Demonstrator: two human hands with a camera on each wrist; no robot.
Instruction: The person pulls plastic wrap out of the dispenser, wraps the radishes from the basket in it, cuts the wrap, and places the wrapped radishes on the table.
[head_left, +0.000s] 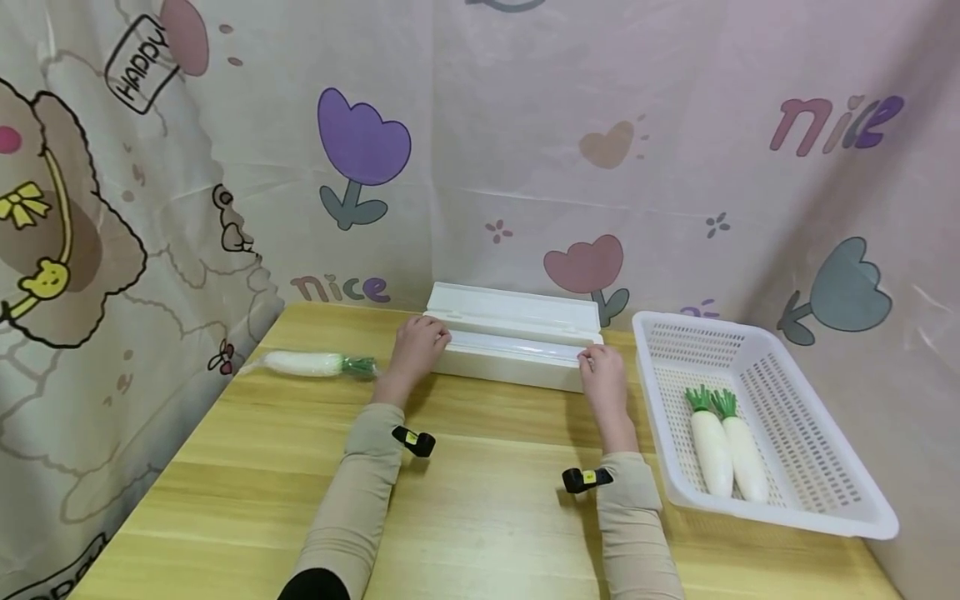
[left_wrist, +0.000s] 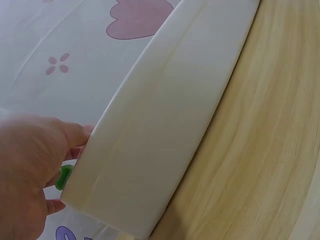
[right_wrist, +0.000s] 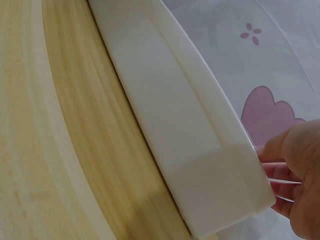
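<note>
A long white cling film box [head_left: 510,373] stands near the back of the table, its lid [head_left: 517,307] raised. Shiny cling film [head_left: 517,346] lies along its opening. At the box's left end my left hand [head_left: 417,346] pinches the film's edge between thumb and fingertips. My right hand [head_left: 604,379] does the same at the right end. From the left wrist, the thumb shows at the box's top edge, with a small green piece [left_wrist: 64,177] by the fingers. The right wrist view shows curled fingers [right_wrist: 282,189] behind the box's end; the film itself is hidden there.
To the left lies a white radish [head_left: 303,363] with a green top, clear wrap showing at its ends. A white plastic basket [head_left: 780,517] at the right holds two more radishes [head_left: 711,450]. A printed curtain [head_left: 480,167] hangs behind the wooden table [head_left: 480,508].
</note>
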